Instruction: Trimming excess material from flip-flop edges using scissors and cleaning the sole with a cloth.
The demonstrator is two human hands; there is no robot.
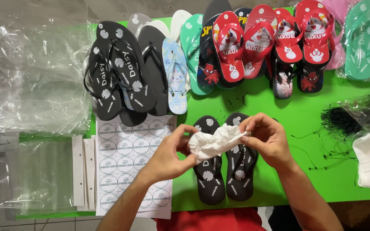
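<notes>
Crumpled white tissue paper [217,143] is held between the left hand [168,156] and the right hand [266,139], both pinching its ends, above a black flip-flop pair [223,171] on the green worktop [296,128]. I judge it very light, soft and easy to tear, so the edges are the best hold. Clear plastic bags [35,81] lie at the left; a white sheet of round stickers [127,158] lies beside the pair.
</notes>
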